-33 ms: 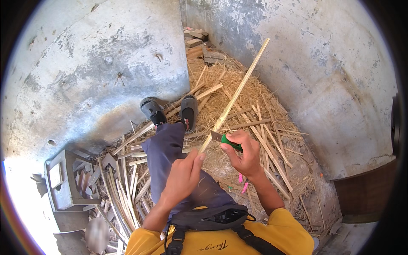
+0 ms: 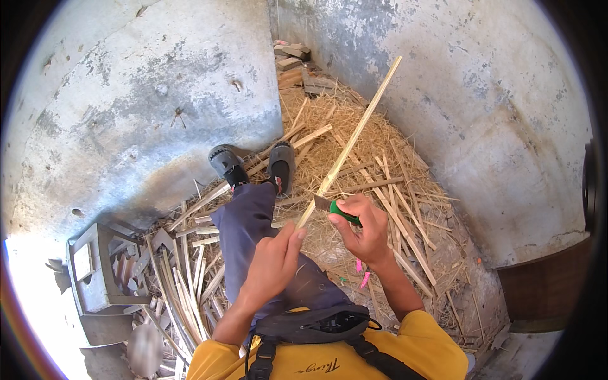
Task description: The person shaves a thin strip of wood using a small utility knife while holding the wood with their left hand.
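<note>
A long, pale wooden strip (image 2: 356, 138) slants up and away from my left hand (image 2: 271, 263), whose fingers are closed around its near end. In my right hand (image 2: 368, 233) is a knife (image 2: 342, 211) with a green handle. Its short, wide blade (image 2: 323, 203) rests against the strip's right edge, a little above my left fingers. The strip's far end sticks out freely in front of the right-hand wall. My palm hides part of the knife handle, and the strip's lowest end is covered by my left hand.
Straw-like shavings (image 2: 323, 152) and loose wooden strips (image 2: 405, 218) cover the floor. More strips (image 2: 183, 291) lie piled left of my legs, beside a grey frame-like box (image 2: 101, 272). Concrete walls (image 2: 158, 95) close in at the front and right (image 2: 481, 126). My shoes (image 2: 280, 166) are near the left wall.
</note>
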`<act>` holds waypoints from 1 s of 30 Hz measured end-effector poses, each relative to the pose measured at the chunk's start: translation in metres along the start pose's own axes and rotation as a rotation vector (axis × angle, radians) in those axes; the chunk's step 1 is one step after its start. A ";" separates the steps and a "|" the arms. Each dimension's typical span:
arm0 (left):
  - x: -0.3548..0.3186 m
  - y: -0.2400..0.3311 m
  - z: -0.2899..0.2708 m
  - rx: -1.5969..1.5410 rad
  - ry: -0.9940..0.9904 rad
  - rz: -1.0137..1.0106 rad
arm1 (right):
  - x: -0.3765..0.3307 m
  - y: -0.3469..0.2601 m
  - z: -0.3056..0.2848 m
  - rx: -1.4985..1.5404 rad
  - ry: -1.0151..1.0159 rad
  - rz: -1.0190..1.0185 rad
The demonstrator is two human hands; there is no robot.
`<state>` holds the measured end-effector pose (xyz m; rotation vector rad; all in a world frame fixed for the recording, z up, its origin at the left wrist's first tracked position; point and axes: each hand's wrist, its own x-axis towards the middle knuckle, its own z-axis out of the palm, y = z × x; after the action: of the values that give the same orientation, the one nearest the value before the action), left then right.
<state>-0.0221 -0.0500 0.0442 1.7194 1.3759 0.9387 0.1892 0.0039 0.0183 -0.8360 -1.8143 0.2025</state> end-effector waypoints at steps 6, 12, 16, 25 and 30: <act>-0.002 0.002 0.000 0.019 0.009 0.021 | 0.002 -0.006 0.000 -0.130 0.062 -0.067; -0.002 0.001 0.001 0.045 0.007 0.036 | 0.000 -0.002 0.000 -0.179 0.088 -0.083; -0.001 -0.001 0.005 0.076 0.007 0.028 | -0.002 0.001 0.004 -0.200 0.109 -0.069; -0.003 -0.014 0.009 0.018 0.001 0.005 | -0.014 -0.004 0.021 0.120 0.128 0.199; -0.003 -0.016 0.005 -0.082 -0.001 -0.085 | -0.019 0.004 0.025 0.765 0.034 0.650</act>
<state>-0.0255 -0.0505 0.0277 1.5881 1.3802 0.9336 0.1726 0.0005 -0.0084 -0.8162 -1.2105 1.2024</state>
